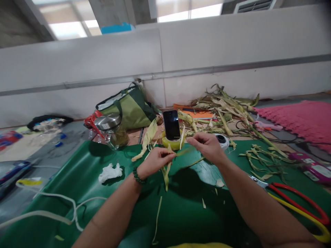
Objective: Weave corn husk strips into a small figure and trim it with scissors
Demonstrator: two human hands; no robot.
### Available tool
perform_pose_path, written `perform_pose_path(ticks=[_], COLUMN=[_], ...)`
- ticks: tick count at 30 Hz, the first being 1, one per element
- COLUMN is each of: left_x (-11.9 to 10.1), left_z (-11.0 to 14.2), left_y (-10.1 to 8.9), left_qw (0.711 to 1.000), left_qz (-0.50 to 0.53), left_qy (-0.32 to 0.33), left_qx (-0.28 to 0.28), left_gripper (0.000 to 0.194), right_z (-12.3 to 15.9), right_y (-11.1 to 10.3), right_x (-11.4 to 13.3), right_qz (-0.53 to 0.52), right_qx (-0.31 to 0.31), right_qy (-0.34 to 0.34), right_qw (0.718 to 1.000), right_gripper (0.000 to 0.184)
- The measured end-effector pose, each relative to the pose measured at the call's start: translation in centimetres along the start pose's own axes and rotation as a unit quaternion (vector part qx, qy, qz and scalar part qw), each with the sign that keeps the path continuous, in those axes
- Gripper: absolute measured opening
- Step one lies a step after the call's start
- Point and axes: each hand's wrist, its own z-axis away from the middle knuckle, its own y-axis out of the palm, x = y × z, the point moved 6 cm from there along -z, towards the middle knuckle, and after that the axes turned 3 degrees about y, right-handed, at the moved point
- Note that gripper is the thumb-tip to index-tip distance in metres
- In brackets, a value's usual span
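Note:
My left hand (pixel 154 161) and my right hand (pixel 207 146) are both raised over a green mat (pixel 85 162). Between them they pinch a narrow yellow-green husk strip (pixel 182 152). The left fingers are closed on one end of it, and more pale strips hang down below that hand. The right fingers are closed on the other end. A green bead bracelet (pixel 137 176) circles my left wrist.
A phone (pixel 171 124) stands upright in a yellow holder behind the hands. A pile of husks (pixel 222 106) lies at back right, red-and-yellow scissors (pixel 297 203) at right, a glass jar (pixel 112 131), a green bag (pixel 129 106), crumpled white tissue (pixel 110 172), white cord (pixel 51 210) at left.

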Motion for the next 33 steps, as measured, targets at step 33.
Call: perform_pose_path(ticks=[33], left_x=[-0.8], left_z=[0.3], left_y=[-0.9], left_qw=[0.972], left_qz=[0.183], left_qy=[0.040], left_qx=[-0.139], left_gripper=[0.039], right_z=[1.9], right_y=[4.2], right_x=[-0.1], right_qz=[-0.003], right_qx=[0.044], right_qy=[0.009], right_qw=[0.999], right_gripper=[0.014])
